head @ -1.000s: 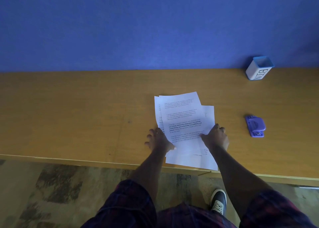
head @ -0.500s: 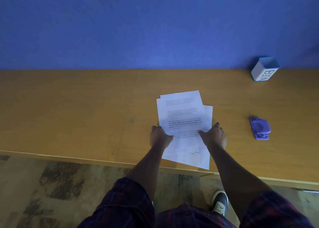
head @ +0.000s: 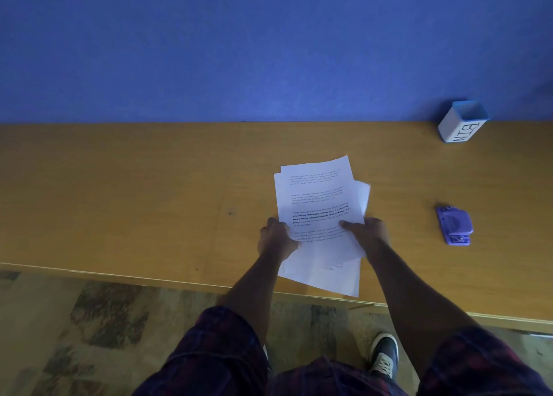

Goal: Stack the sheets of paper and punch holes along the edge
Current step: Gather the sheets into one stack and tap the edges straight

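Gripping from both sides: left hand (head: 276, 240) curled round the left edge of the sheets of paper (head: 318, 216), right hand (head: 366, 232) on the right edge with the thumb laid over the top page. Fingers beneath the pile hidden, so probably pinching from below, though not plainly shown.

Largest first. Blue wall (head: 239, 45) across the upper half of the frame; wooden table (head: 119, 201) across the middle band; patterned floor and plaid clothing along the bottom edge.

Sheets lying just right of centre, near corner reaching the front edge of the table. Compared with a second ago, drawn closer together: the lower page that stuck out far to the right now tucked mostly under the top one, only a strip showing at the right and corners fanned at the top. Hands moved inward and onto the pile's sides. Stacking well under way but not finished; edges not yet flush, so squaring needed before any punching.

White cup marked BIN (head: 459, 124) at the upper right, against the wall. Purple hole punch (head: 454, 225) at the right of the frame, well apart from the paper, untouched.
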The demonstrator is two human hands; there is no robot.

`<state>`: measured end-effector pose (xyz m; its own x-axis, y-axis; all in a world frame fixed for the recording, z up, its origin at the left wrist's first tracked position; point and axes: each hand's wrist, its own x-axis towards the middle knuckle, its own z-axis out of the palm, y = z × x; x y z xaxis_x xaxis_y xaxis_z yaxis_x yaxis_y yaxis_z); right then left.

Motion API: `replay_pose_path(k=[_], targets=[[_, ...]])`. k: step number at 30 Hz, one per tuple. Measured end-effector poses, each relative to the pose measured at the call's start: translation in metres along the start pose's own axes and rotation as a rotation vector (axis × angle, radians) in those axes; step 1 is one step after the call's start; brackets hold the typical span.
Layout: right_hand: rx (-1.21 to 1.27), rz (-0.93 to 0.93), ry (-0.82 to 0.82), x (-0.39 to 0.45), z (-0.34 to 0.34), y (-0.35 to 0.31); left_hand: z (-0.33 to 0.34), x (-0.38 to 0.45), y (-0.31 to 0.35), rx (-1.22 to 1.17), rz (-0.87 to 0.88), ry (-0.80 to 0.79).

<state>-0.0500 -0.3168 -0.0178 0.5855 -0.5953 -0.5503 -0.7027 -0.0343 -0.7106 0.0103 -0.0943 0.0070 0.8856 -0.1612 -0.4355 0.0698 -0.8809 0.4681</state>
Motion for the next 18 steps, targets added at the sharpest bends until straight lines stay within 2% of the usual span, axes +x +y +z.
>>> replay_pose_path(k=[4,7,12,14,16,18], targets=[[0.198,-0.043,-0.078,0.000,0.005,-0.002,0.002,0.000,-0.001,0.043,0.015,-0.009],[0.129,-0.102,-0.147,-0.002,0.006,-0.006,0.004,0.002,-0.003,0.040,0.015,-0.005],[0.228,-0.178,-0.194,-0.003,-0.020,-0.017,-0.006,0.011,0.006,-0.151,0.029,0.039],[0.294,-0.199,-0.275,-0.003,-0.028,-0.022,-0.015,0.019,0.010,-0.307,-0.011,0.047],[0.368,-0.223,-0.357,-0.008,-0.032,-0.025,-0.030,0.022,0.014,-0.659,-0.010,0.066],[0.434,-0.252,-0.406,-0.012,-0.039,-0.029,-0.046,0.025,0.016,-0.971,0.082,0.070]])
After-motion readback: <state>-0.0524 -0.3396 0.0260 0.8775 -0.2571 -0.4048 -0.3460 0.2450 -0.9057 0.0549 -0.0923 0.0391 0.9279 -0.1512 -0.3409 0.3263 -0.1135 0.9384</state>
